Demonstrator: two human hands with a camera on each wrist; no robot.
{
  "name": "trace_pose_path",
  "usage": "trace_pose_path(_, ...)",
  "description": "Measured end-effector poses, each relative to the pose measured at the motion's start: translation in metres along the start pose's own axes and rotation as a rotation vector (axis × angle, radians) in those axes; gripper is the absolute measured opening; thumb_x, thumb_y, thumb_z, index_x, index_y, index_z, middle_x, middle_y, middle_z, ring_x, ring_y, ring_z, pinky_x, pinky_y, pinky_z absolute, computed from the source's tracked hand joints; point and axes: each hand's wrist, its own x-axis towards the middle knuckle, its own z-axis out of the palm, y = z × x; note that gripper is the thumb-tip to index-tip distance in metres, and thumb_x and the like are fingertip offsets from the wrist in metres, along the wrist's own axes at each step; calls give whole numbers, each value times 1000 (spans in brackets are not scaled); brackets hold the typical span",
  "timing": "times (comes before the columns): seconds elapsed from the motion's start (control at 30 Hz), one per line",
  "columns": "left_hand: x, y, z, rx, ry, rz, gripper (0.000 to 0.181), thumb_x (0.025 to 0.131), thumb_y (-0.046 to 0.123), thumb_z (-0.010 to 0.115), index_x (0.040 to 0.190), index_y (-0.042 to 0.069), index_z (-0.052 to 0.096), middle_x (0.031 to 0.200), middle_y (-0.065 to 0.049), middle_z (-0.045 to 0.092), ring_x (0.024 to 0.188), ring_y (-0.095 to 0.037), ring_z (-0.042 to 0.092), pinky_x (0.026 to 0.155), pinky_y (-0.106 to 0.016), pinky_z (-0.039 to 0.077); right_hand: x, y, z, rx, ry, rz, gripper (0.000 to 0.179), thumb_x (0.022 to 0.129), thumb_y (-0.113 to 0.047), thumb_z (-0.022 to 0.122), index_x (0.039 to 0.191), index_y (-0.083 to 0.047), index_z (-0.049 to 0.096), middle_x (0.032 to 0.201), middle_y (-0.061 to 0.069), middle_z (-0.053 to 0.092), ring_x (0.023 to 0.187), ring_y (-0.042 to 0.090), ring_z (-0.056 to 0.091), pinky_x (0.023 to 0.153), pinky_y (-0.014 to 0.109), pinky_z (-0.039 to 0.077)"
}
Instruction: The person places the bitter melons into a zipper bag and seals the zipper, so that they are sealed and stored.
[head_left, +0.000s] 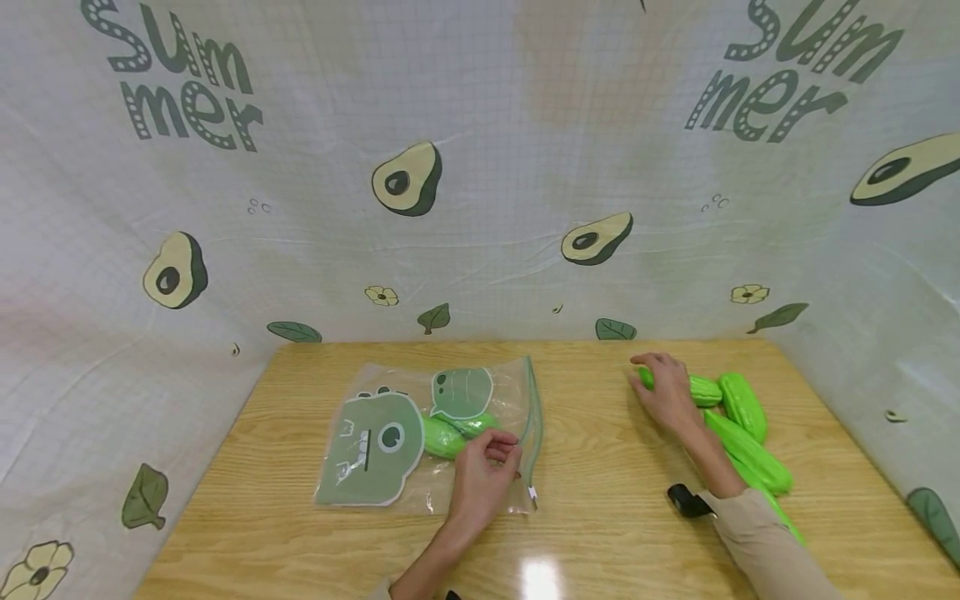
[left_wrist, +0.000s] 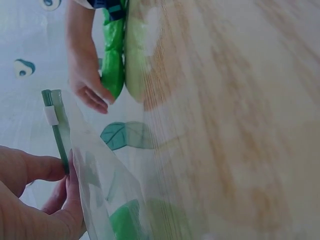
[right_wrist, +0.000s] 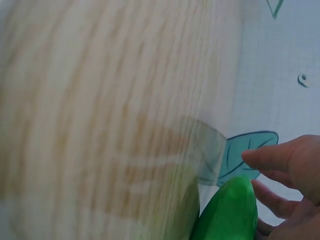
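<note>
A clear zip bag (head_left: 429, 475) with green cartoon monsters lies flat on the table, its zip edge (head_left: 535, 417) facing right. Inside it is a bright green gourd (head_left: 442, 437), partly covered by the print. My left hand (head_left: 483, 475) pinches the bag's opening edge between thumb and fingers, close to the white slider (left_wrist: 51, 115). On the right, my right hand (head_left: 666, 392) reaches over a ridged green gourd (head_left: 705, 390). Its fingers are spread around that gourd's rounded end (right_wrist: 230, 210), and some space shows between the upper finger and the tip.
More green gourds lie in a group at the right, one upright-lying gourd (head_left: 742, 408) at the back and a long one (head_left: 750, 454) near the forearm. A printed cloth (head_left: 495, 283) hangs behind the wooden table (head_left: 592, 475) and along its sides.
</note>
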Motion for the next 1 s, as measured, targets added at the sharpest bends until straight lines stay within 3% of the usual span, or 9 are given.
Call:
trace_pose_path(0.77,0,1,0,-5,-8,-11,6,90,-4,71,96,-4,70,82,-6,67,71,-12,65,58,-23,59,-1,1,-1,-111,-117,-39,26,84,21,65,110,17,67,107,36,64,107,55,54,95,65,42)
trace_pose_path(1.0,0,2,0,-3,-6,-6,6,90,-4,71,96,-3,70,82,-6,67,72,-12,65,58,-23,58,-2,-2,-4,-154,-105,-39,25,84,19,68,109,16,67,104,33,66,102,52,57,89,63,47)
